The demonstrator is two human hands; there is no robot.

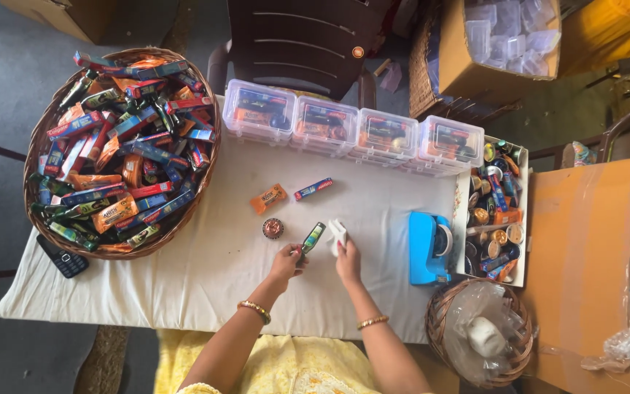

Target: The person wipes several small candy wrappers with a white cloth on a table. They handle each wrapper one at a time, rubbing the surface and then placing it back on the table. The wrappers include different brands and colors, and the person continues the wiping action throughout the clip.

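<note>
My left hand (286,260) grips a small dark sachet with a green stripe (313,238) by its lower end, just above the white tablecloth (205,277). My right hand (346,258) holds a small white folded packet (337,233) right beside the sachet. On the cloth in front of my hands lie a small round brown tin (273,228), an orange sachet (268,198) and a little blue-and-red tube box (313,189).
A big wicker basket (38,138) of mixed sachets and tubes stands at the left, a black phone (63,256) beside it. Several filled clear plastic boxes (351,130) line the far edge. A blue tape dispenser (428,248), a white tray (462,211) of small items, a small basket (439,328) and cardboard boxes (585,248) sit right.
</note>
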